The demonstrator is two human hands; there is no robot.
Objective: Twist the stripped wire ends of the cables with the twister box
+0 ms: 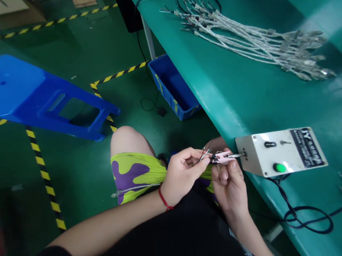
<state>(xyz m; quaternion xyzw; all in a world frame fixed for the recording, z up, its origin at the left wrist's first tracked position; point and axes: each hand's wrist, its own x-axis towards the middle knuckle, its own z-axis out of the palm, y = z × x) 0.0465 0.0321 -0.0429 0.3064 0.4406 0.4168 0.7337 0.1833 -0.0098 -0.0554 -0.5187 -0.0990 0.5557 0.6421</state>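
My left hand (182, 174) is closed in a pinch on the end of a thin silvery cable (203, 154), whose length trails down over my lap. My right hand (227, 178) is curled around a small pink tool (221, 158) whose metal tip points at a socket in the side of a white control box (281, 151). Both hands meet just off the front edge of the green table (245, 95), above my knees. The box carries a green button (279, 167) and a black switch.
A bundle of several silvery cables (255, 40) lies across the far table. Black cords (308, 216) loop from the box. A blue bin (174, 88) sits on the floor under the table; a blue stool (40, 98) lies tipped at left.
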